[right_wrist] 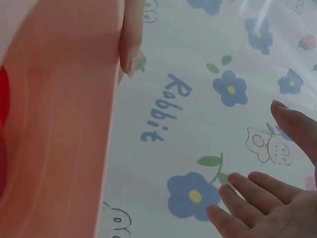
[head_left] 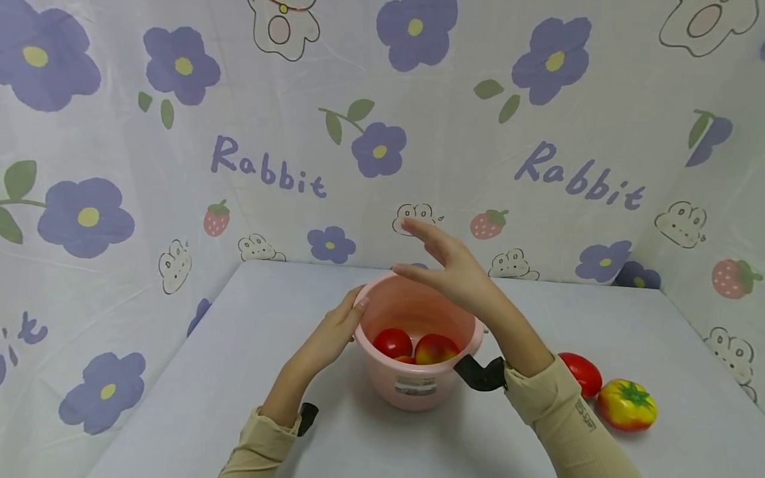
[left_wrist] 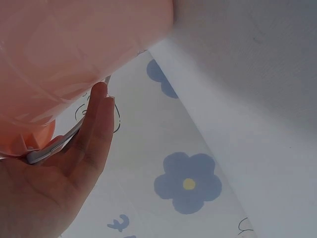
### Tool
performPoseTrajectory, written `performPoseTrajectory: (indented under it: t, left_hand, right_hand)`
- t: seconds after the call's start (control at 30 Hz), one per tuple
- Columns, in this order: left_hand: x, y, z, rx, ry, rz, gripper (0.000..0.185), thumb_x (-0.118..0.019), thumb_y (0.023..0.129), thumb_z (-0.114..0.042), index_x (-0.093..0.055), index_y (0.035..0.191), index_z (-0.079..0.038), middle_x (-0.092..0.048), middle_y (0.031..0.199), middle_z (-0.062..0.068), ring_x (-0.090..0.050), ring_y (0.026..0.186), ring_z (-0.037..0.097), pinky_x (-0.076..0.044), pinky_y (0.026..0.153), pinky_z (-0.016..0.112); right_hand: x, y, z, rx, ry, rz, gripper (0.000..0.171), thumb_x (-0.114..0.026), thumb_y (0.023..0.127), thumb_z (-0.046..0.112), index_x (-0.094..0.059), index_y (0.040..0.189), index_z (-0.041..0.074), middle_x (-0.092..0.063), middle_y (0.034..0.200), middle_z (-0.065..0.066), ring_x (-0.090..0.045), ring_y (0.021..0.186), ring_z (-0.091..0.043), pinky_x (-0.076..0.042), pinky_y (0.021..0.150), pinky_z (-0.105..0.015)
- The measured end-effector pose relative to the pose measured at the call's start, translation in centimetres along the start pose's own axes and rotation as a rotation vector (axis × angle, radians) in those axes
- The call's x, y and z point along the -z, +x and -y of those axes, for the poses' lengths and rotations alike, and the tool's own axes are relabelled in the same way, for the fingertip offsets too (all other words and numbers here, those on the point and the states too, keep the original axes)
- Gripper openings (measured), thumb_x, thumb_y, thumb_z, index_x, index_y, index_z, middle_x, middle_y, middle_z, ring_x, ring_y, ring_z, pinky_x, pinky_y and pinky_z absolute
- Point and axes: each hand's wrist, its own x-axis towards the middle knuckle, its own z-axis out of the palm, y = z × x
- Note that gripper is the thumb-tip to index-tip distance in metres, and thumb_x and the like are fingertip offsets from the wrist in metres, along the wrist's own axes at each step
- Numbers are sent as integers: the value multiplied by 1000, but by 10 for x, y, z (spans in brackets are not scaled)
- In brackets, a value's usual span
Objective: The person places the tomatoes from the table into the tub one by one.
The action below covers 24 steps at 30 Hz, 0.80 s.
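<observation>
A pink plastic bucket [head_left: 418, 393] stands mid-table with a red fruit [head_left: 392, 342] and a red-yellow fruit [head_left: 437, 348] inside. My left hand [head_left: 356, 307] rests flat against the bucket's left wall, fingertips at the rim. The left wrist view shows its straight fingers [left_wrist: 96, 129] along the pink wall [left_wrist: 74, 44] and the metal bail handle [left_wrist: 49, 147]. My right hand [head_left: 412, 251] hovers above the bucket's far rim, open, fingers spread, holding nothing. In the right wrist view, its spread fingers [right_wrist: 252, 198] are clear of the bucket [right_wrist: 64, 124].
On the table to the right of my right sleeve lie a red fruit [head_left: 581, 373] and a yellow-red tomato with a green stem [head_left: 627, 403]. Flower-print cloth walls close in the table at the back and both sides.
</observation>
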Motion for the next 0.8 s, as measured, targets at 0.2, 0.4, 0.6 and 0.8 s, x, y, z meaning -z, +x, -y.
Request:
performPoseTrajectory:
  t: [0.2,0.4,0.6,0.8]
  left_hand:
    - [0,0,1,-4,-4,-12,52,-33,103,-49,-31,151,-29,-50,148,3,-55,126,30,-54,93,50]
    - [0,0,2,-1,-3,-25,51,-34,103,-49,-32,151,-29,-51,147,3,-57,122,29,-55,90,47]
    - [-1,0,1,4,5,-31,51,-34,104,-48,-31,151,-29,-51,147,2,-57,123,28,-55,90,46]
    - [-1,0,0,10,9,-26,52,-33,104,-47,-30,152,-28,-50,147,2,-57,123,27,-55,90,46]
  right_hand:
    - [2,-7,-4,-7,17,-16,74,-73,87,31,-34,151,31,-39,156,5,-31,148,-22,-31,117,-49]
    - [4,-14,-10,-30,9,-30,74,-72,87,34,-33,151,34,-37,157,5,-31,148,-24,-32,116,-51]
    - [7,-21,-16,-66,-5,-46,74,-71,88,38,-31,151,38,-34,159,5,-28,149,-30,-33,112,-59]
    - [14,-30,-21,-80,7,-76,76,-71,88,39,-29,151,39,-31,160,6,-25,150,-30,-30,113,-61]
